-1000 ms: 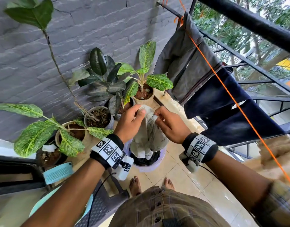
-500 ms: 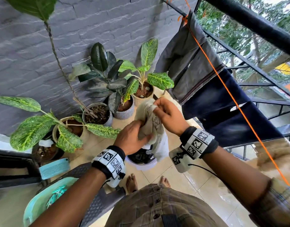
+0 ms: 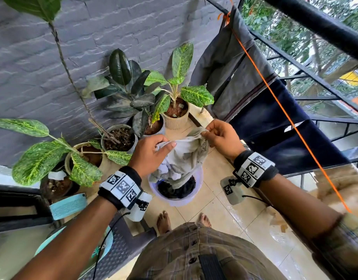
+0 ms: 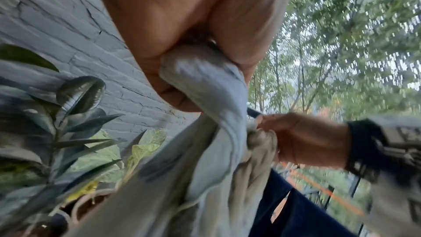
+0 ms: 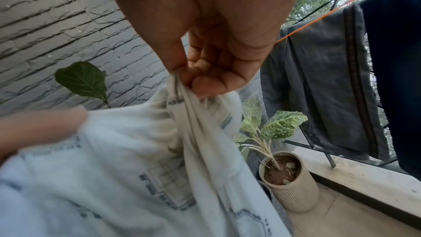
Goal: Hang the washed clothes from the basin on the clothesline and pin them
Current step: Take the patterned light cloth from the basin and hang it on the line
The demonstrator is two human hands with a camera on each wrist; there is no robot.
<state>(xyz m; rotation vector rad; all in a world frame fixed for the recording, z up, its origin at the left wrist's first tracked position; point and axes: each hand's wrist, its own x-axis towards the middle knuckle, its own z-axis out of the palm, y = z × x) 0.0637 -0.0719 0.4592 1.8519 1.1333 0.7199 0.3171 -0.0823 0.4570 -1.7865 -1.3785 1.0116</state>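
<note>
- Potted plants (image 3: 170, 91) stand in a row along the grey brick wall (image 3: 133, 27) on the left, their pots on the tiled floor (image 3: 224, 201).
- Left hand (image 3: 152, 152) grips one bunched edge of a pale printed garment (image 3: 186, 154), fingers and thumb curled round the cloth; the left wrist view shows the fabric wadded in the fist.
- Below the garment sits the lilac basin (image 3: 186, 199), with dark clothes inside; the garment's lower end hangs into it.
- Right hand (image 3: 222, 136) pinches the other edge of the same garment between thumb and curled fingers, so the cloth stretches between the two hands, above the basin.
- Further right, the orange clothesline (image 3: 275, 93) runs diagonally beside the black railing (image 3: 315, 23).
- A grey garment (image 3: 234, 63) and a navy garment (image 3: 275, 134) hang over the line, side by side; whether pins hold them cannot be told.
</note>
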